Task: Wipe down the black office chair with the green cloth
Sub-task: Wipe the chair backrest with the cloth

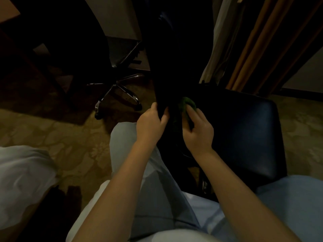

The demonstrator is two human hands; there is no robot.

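Black office chair (244,130) stands close before us, seat to the right. The green cloth (187,102) lies bunched against the foot of its backrest (174,75), gripped by the right hand (197,131). The left hand (150,124) clasps the backrest edge just beside it. We judge wiping in progress; the next move calls for firm strokes along the backrest.
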